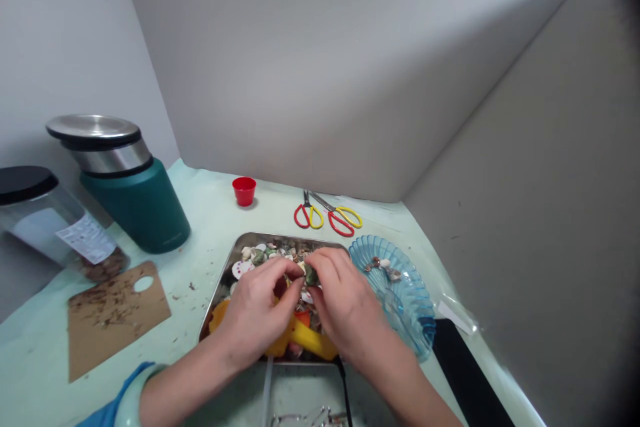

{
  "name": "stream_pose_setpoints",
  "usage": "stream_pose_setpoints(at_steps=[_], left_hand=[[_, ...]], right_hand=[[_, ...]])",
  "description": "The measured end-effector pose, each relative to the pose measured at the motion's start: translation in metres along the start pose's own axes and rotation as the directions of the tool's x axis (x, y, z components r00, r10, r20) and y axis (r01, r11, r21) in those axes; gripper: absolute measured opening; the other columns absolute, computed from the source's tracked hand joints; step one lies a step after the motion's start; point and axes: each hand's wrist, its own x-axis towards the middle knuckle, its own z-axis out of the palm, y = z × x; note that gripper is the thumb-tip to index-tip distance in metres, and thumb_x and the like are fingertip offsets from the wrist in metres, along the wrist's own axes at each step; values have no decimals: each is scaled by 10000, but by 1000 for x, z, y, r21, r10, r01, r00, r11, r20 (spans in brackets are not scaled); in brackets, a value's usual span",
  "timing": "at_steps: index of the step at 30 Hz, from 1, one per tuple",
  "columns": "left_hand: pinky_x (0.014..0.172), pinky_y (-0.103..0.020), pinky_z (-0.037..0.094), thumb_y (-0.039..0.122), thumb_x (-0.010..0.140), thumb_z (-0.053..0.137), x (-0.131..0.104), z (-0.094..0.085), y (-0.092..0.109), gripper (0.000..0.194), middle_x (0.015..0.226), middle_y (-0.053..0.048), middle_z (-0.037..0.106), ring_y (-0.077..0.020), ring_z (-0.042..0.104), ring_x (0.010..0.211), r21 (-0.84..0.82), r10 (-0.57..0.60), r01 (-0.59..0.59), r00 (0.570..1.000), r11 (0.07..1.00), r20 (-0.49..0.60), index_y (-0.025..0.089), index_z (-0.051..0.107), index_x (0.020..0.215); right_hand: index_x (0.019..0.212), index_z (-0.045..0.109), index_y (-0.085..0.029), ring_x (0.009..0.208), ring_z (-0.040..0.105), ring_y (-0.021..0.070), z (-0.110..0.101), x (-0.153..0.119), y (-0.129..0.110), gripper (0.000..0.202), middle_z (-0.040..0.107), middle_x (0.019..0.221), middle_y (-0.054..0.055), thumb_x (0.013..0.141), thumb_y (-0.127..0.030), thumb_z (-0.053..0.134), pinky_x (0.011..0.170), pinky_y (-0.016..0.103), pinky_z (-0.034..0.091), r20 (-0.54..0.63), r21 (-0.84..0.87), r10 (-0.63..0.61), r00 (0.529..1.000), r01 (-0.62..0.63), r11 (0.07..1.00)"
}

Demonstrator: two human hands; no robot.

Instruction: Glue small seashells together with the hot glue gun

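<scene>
Both hands meet above a metal tray (227, 267) filled with shells, small stones and trinkets. My left hand (260, 310) is closed, thumb and forefinger pinching near a small pale piece whose shape I cannot make out. Touching it from the right, my right hand (345, 303) pinches a dark green stone-like piece (311, 275). A yellow plastic tool (313, 340) lies over the tray's near side, partly behind my wrists. Toward the tray's left edge is a white disc with pink dots (243, 269).
Right of the tray is a blue scalloped glass dish (415, 293) with small shells. Two pairs of scissors (333, 213) and a red cup (245, 192) stand behind. At left are a teal flask (143, 207), a clear jar (55, 233) and a brown board (117, 320).
</scene>
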Motion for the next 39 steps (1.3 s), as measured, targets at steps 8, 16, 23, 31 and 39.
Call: stream_pose_setpoints(at_steps=[8,16,23,31,39], left_hand=[[611,-265,431,226,827,495,0,1,-2,131,694,-5,644,-147,567,608,-62,-128,126,991,990,-29,190,612,782],[603,-252,466,271,818,528,4,-1,-6,168,747,-15,693,-154,592,641,-317,-241,264,964,911,111,181,667,838],[622,-284,456,184,792,509,6,-7,-4,165,761,-25,705,-164,604,625,2,-76,76,997,997,23,194,673,809],[705,-321,473,171,823,466,6,-11,-4,219,807,-61,705,-208,644,761,177,32,-49,995,983,96,191,683,848],[631,-287,439,174,846,434,3,-12,-6,211,722,-50,650,-182,607,677,283,94,-126,988,951,122,183,623,753]], right_hand=[[1131,525,-147,976,511,281,8,-1,-3,292,592,1078,140,857,-76,453,843,461,431,-94,-89,-41,995,32,996],[1180,462,-143,1032,525,256,3,1,3,383,579,1100,142,820,-15,438,879,431,469,-103,84,-42,994,51,995],[1179,468,-120,1029,518,258,4,1,4,339,580,1090,160,857,-40,404,869,448,473,-102,33,-141,985,145,989],[1207,460,-105,1059,506,257,3,0,4,338,568,1117,164,878,-56,403,895,454,462,-70,34,-177,982,179,983],[1218,452,-128,1059,515,255,2,0,6,368,575,1113,153,863,-45,402,878,456,478,-68,78,-175,982,180,981]])
